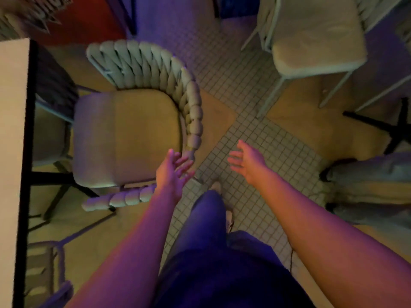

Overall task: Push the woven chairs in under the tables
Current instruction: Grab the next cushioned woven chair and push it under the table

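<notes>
The table (pixel 13 152) was cropped at the left, the chair (pixel 126 134) faced it, and both hands (pixel 172 172) (pixel 246 162) were spread, empty.

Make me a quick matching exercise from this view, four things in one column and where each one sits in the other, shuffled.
Things:
1. left hand
2. right hand
3. table
4. second chair

Places:
A. far left edge of the view
B. top right, over tiled floor
C. open, at the woven chair's backrest
D. open, above the tiles, touching nothing

Pairs: 1-C, 2-D, 3-A, 4-B
</notes>
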Motion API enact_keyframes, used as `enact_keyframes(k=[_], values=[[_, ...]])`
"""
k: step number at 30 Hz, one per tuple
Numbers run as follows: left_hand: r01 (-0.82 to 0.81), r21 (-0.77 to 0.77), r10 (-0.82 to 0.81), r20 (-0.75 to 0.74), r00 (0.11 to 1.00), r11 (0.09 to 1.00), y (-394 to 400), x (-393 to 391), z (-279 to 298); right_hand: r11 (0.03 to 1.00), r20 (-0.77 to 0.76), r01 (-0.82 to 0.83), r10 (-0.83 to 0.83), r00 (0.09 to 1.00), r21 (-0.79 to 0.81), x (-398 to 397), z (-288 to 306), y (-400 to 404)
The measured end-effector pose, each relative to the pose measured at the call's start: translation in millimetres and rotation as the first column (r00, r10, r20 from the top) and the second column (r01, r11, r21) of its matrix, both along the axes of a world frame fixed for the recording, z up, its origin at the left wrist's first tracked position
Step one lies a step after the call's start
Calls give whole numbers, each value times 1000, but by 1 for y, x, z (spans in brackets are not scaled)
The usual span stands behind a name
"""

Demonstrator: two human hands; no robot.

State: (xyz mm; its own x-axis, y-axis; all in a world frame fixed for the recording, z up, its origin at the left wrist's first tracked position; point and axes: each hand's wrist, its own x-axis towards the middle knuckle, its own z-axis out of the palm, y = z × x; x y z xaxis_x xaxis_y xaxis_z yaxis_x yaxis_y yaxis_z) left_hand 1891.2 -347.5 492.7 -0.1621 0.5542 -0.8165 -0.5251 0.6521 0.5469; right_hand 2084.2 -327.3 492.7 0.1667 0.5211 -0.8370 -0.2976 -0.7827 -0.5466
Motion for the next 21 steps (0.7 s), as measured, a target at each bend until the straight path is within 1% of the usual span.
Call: enact_keyframes(k=[3,5,7,9,11,12,13,14,16,17,19,20,21], values=[[-133,-6,133,-17,991,991,56,5,-6,996,7,-90,90,996,-2,-1,-3,66],[-158,-12,158,-12,987,987,89,4,-11,994,24,-114,114,993,-6,1,-3,107],[-189,-40,188,-16,982,981,112,-6,-17,985,33,-172,172,984,-17,0,-4,144],[-235,-61,231,-66,971,970,120,-21,-22,959,75,-282,282,956,-22,-2,-4,176],[-280,-82,266,-152,952,956,121,-35,-24,916,177,-402,395,901,3,-5,-7,210],[-281,-112,247,-246,937,953,116,-43,-23,877,254,-480,464,849,3,-8,-8,226],[-262,-146,193,-374,907,954,108,-51,-23,819,348,-574,537,768,5,-13,-7,241],[-234,-178,118,-498,859,956,100,-59,-23,740,438,-672,602,668,8,-18,-9,256],[-189,-278,-53,-676,735,942,82,-70,-22,542,576,-841,690,437,-11,-28,-11,285],[-204,-336,-115,-726,678,919,72,-73,-23,443,626,-896,706,332,-24,-36,-14,300],[-272,-437,-202,-771,604,857,55,-73,-25,258,715,-965,684,146,-51,-50,-22,328],[-315,-489,-231,-769,596,814,50,-70,-25,189,755,-979,652,68,-75,-56,-25,339],[-388,-537,-228,-759,610,749,43,-63,-26,116,786,-988,619,-5,-98,-66,-27,353]])
